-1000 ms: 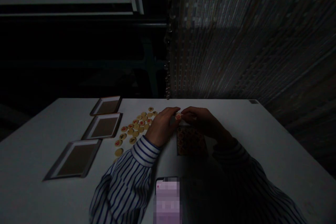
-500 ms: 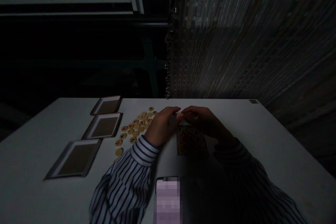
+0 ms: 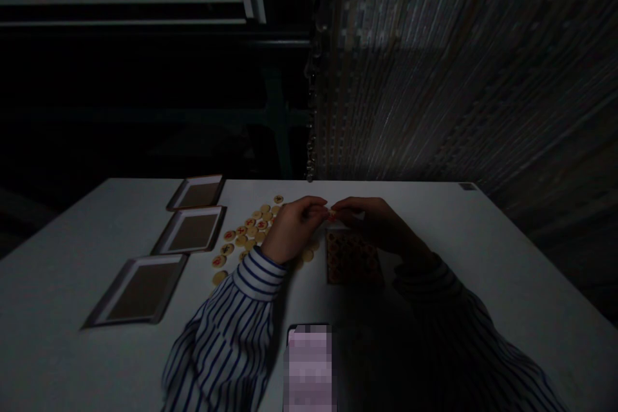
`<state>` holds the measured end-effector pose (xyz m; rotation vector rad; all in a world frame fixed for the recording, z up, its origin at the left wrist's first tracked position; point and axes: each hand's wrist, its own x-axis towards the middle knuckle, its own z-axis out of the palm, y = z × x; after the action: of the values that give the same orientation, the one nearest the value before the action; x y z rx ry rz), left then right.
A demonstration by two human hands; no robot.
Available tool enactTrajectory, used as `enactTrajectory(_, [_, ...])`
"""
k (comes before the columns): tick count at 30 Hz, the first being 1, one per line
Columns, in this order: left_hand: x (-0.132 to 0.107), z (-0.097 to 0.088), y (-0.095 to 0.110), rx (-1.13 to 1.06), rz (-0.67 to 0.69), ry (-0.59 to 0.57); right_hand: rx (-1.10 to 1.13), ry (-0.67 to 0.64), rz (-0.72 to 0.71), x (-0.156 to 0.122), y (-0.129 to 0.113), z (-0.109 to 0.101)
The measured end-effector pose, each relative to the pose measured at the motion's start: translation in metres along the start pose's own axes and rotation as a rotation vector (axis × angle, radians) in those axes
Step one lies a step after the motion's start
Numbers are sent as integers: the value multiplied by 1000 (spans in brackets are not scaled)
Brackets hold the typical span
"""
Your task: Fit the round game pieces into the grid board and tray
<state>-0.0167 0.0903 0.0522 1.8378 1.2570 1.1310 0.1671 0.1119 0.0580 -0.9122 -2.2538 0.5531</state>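
A round xiangqi piece (image 3: 332, 215) with a red character is between the fingertips of both hands, above the table. My right hand (image 3: 374, 219) pinches it from the right. From the left, the closed fingers of my left hand (image 3: 295, 225) meet its edge. Just below the hands lies a dark square box (image 3: 352, 280) with several round pieces in it, dim in shadow. Loose xiangqi pieces (image 3: 241, 230), some face up with red or black characters and others blank, spread on the table to the left. My left hand and wrist hide part of them.
Three shallow framed trays or lids (image 3: 190, 230) lie in a row at the left of the white table (image 3: 434, 335). A phone (image 3: 309, 367) with a blurred screen is at the near edge. A hanging bead curtain (image 3: 410, 77) drops behind the table at right.
My left hand has shifted slightly left, its fingers closing more around the piece's edge. A few loose pieces now show below my left wrist. The right hand has barely moved.
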Motion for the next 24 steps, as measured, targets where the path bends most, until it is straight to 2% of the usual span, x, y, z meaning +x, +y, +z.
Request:
enactTrajectory(8, [0,0,2,-116,-75,-59,56,-10,-6,0,-3,0])
enactTrajectory(18, [1,-1,2,-48,-85,-2,-69,46,32,0,1,1])
enactTrajectory(24, [2,-2,0,-33,-85,27,-31,27,55,1,0,1])
